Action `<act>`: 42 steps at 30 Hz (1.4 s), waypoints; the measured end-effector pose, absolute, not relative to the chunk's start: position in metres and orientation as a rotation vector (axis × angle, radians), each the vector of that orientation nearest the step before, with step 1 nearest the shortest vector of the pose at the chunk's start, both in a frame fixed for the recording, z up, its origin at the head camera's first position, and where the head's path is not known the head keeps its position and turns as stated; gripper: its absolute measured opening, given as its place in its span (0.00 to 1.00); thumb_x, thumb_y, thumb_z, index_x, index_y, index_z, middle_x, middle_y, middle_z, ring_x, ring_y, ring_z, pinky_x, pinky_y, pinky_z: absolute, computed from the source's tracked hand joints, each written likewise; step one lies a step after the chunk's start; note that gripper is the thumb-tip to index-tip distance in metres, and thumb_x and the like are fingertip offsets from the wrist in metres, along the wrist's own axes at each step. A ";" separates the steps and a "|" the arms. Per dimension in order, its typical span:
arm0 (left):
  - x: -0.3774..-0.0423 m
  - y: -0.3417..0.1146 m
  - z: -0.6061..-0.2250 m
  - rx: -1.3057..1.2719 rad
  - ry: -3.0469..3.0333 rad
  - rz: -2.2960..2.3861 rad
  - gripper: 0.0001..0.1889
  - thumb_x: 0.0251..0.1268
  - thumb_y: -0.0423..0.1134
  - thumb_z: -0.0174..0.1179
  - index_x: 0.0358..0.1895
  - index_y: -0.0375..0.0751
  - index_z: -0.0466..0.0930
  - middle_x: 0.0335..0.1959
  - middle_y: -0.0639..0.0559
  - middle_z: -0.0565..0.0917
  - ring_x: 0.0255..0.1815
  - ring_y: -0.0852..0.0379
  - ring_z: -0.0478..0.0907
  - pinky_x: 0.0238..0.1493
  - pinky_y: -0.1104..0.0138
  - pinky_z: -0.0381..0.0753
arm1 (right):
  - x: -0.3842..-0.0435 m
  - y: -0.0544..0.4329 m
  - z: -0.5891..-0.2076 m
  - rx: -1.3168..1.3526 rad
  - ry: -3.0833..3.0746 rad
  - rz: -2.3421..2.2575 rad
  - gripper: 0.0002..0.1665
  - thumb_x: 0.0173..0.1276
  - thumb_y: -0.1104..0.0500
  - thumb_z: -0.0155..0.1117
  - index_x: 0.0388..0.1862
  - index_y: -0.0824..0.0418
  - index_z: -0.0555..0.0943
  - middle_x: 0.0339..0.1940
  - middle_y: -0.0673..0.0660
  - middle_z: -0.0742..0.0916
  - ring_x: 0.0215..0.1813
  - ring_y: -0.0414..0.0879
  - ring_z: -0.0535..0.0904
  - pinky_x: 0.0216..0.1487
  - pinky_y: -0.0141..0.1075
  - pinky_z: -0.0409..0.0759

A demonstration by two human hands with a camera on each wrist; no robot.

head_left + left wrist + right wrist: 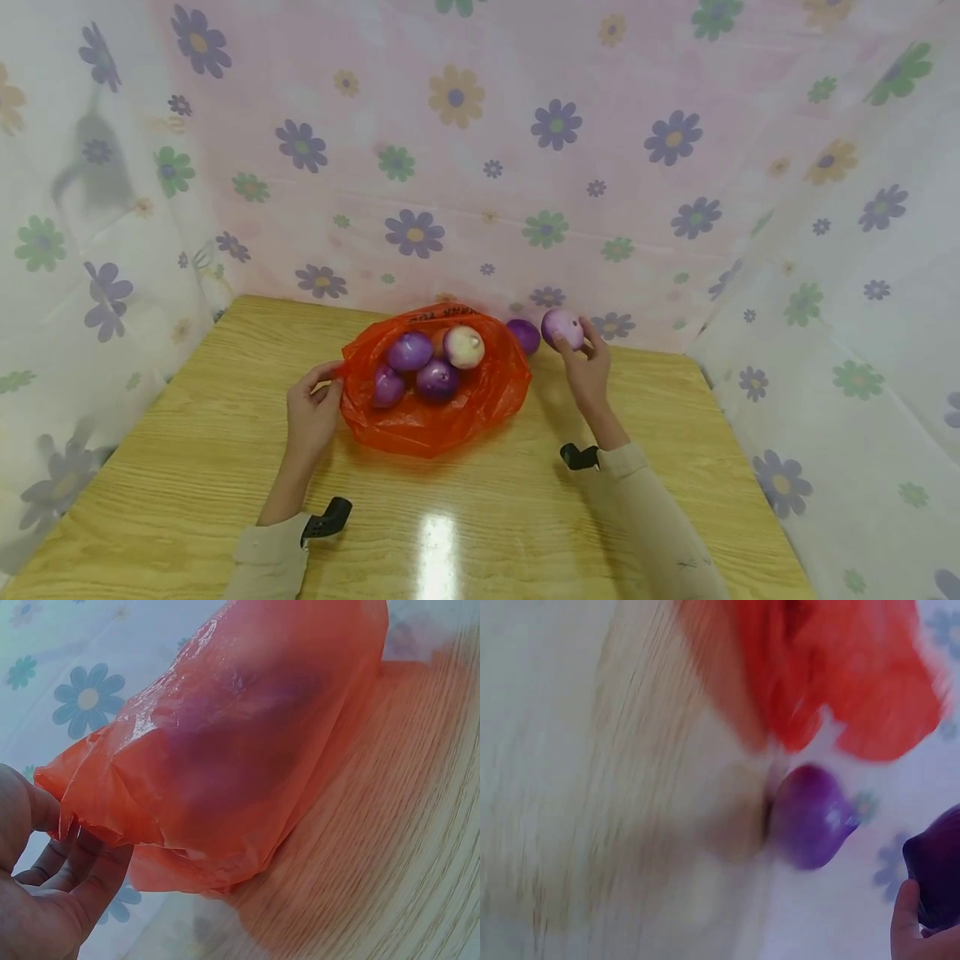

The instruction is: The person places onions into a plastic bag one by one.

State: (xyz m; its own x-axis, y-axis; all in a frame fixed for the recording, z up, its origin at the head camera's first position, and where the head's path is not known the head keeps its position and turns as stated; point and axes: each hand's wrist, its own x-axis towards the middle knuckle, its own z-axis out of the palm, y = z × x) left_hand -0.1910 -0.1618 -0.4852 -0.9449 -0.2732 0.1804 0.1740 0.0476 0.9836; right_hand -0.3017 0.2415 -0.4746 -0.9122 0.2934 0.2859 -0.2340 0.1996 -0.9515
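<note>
A red plastic bag (442,433) lies open on the table with several onions inside, among them a purple onion (410,351) and a pale peeled-looking onion (463,347). My left hand (313,408) pinches the bag's left rim between thumb and fingers; in the left wrist view the bag (225,750) stretches away from those fingertips. To the right of the bag my right hand (588,371) grips a light purple onion (561,327), raised above the table. Another purple onion (524,336) sits on the table by the bag's right side, and this onion (810,816) also shows in the right wrist view.
The wooden table (465,517) carries everything, with a bright reflection near its front. A flowered curtain (480,167) stands directly behind the table's back edge and along both sides. A black wrist camera mount (327,518) juts from the left sleeve.
</note>
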 end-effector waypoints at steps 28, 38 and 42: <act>-0.191 -0.159 -0.486 0.106 -2.022 -1.941 0.15 0.78 0.28 0.49 0.60 0.28 0.79 0.52 0.36 0.77 0.37 0.70 0.82 0.41 0.78 0.83 | -0.237 0.103 -0.444 0.820 -2.755 1.659 0.34 0.64 0.56 0.76 0.69 0.53 0.77 0.66 0.53 0.81 0.62 0.50 0.80 0.59 0.41 0.83; -0.190 -0.156 -0.485 0.090 -2.002 -1.923 0.14 0.76 0.26 0.50 0.58 0.27 0.79 0.48 0.38 0.77 0.35 0.68 0.83 0.39 0.77 0.84 | -0.243 0.066 -0.463 0.980 -2.817 1.417 0.36 0.63 0.55 0.76 0.70 0.59 0.76 0.65 0.58 0.78 0.62 0.50 0.75 0.64 0.42 0.77; -0.190 -0.156 -0.485 0.083 -1.988 -1.938 0.14 0.76 0.26 0.51 0.58 0.27 0.80 0.49 0.36 0.78 0.35 0.68 0.82 0.39 0.78 0.83 | -0.246 0.060 -0.464 0.953 -2.804 1.363 0.36 0.62 0.57 0.77 0.68 0.61 0.77 0.63 0.59 0.81 0.61 0.51 0.74 0.64 0.44 0.76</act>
State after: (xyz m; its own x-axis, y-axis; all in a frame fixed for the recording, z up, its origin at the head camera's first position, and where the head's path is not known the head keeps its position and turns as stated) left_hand -0.1902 -0.1557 -0.4847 -0.9327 -0.2900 0.2144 0.2071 0.0562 0.9767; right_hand -0.2457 0.0598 -0.4638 -0.8228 -0.5503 0.1419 -0.4514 0.4813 -0.7514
